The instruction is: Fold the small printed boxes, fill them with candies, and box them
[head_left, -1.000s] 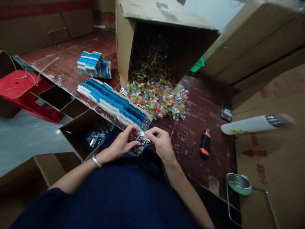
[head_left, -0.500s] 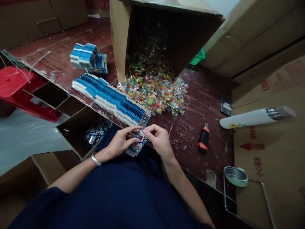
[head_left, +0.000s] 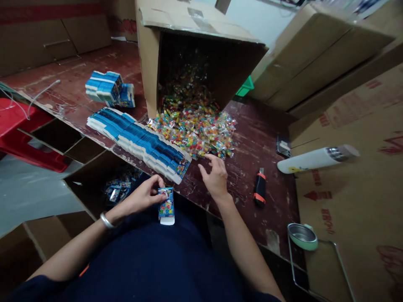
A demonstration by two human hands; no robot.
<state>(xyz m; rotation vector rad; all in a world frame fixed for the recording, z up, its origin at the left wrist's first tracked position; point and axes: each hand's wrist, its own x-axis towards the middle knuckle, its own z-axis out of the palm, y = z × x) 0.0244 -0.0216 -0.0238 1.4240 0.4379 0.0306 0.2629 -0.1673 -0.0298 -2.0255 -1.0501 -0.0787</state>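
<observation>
A small blue printed box [head_left: 166,205] with a white flap open at its lower end is held by my left hand [head_left: 147,193], fingers closed on its upper part. My right hand [head_left: 215,175] has its fingers apart and holds nothing, over the table just below a heap of clear candy packets [head_left: 201,134]. That heap spills from a large cardboard box [head_left: 149,71] lying on its side. A long row of flat blue-and-white cartons [head_left: 138,140] lies along the table edge, left of my right hand.
Stacked blue cartons [head_left: 105,87] stand at the back left. A black-and-orange cutter [head_left: 260,188], a white bottle [head_left: 310,160] and a metal cup [head_left: 302,236] are at the right. Below the table edge, an open carton holds blue packs [head_left: 118,188].
My right hand has let go of the small box and moved up toward the candy packets, its fingers opening. My left hand has shifted left and down with the box, now upright. The view has shifted.
</observation>
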